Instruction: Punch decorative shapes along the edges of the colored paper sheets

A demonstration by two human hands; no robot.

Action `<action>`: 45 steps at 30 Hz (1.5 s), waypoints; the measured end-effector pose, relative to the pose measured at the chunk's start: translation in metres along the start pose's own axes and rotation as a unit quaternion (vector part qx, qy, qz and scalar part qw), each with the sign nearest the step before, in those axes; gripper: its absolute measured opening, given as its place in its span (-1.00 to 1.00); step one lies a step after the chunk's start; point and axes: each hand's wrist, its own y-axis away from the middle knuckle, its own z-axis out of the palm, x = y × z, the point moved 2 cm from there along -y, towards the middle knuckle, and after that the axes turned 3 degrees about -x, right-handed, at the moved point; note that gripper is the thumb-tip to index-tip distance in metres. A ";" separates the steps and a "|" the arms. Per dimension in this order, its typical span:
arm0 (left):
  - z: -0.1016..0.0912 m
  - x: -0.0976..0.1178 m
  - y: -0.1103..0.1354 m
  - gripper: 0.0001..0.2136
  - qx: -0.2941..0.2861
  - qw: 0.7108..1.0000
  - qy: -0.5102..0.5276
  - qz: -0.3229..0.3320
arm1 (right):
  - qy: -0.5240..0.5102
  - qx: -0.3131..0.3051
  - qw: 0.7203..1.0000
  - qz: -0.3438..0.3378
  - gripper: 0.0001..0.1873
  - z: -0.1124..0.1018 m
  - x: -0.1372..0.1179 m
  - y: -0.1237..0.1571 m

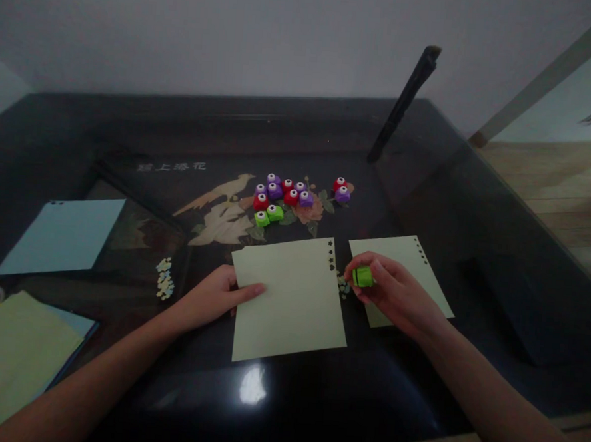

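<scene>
My left hand [226, 290] grips a pale yellow sheet of paper [290, 307] by its left edge, thumb on top and fingers beneath. Several small shapes are punched in a column near the sheet's upper right corner. Just right of that edge, my right hand [391, 290] holds a green craft punch [363, 276] between thumb and fingers, apart from the sheet. Under and behind this hand lies a second pale sheet [429, 282], also with a row of punched holes. Small paper cutouts [343, 286] lie between the two sheets.
Several red, purple and green craft punches [291, 196] stand in a cluster further back on the dark glossy table [205, 389]. At left are a blue sheet [67, 237], more cutouts [164, 280] and stacked coloured paper [16, 364]. A dark upright stick [405, 101] rises at the back right.
</scene>
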 end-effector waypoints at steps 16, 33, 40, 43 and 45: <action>-0.001 -0.001 0.001 -0.65 -0.001 1.000 0.013 -0.027 | 0.016 0.006 0.998 0.064 -0.66 -0.007 0.003 -0.001; -0.001 0.002 0.001 -0.73 -0.004 0.999 0.027 -0.031 | 0.095 -0.026 0.994 0.047 -0.72 0.004 0.003 -0.001; -0.001 0.003 0.001 -0.72 -0.004 1.000 0.013 -0.024 | 0.101 -0.022 0.994 0.043 -0.72 0.004 0.003 0.000; -0.001 0.001 0.001 -0.70 -0.007 0.999 0.012 -0.029 | 0.108 -0.023 0.993 0.038 -0.71 0.004 0.002 0.001; -0.001 -0.001 0.001 -0.71 -0.005 0.999 0.015 -0.031 | 0.110 -0.027 0.993 0.041 -0.71 0.004 0.002 0.001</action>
